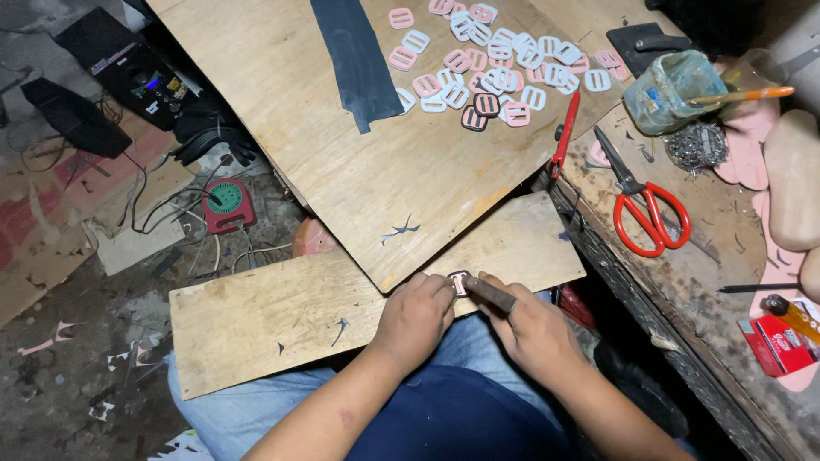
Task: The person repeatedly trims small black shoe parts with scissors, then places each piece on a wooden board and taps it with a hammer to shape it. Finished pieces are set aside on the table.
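Dusty floor with cables and paper scraps is lying below us on the left, and we are sitting with a long plywood board (282, 316) across our lap, so the work is resting firm and near to the body. Our left hand (416, 318) is pressing a small pink buckle piece (459, 282) onto the far edge of this board; the fingers are curled together on the piece and are pinning it, so it is not sliding. Our right hand (534, 329) is gripping a dark tool (490, 293) with the fingers closed around the handle, and the tip is lying against the buckle piece, just beside the left fingertips; we cannot tell what kind of tool it is. A bigger plywood sheet (342, 137) is leaning over the lap board, and it is carrying a heap of pink and white buckles (487, 51), probably kept in easy reach in front of us, and a dark strip (354, 60) beside them. On the bench (683, 282) at our right, red scissors (651, 218), a red-handled tool (565, 132) and a green pot with a brush (675, 90) are waiting on the side of the working hand.
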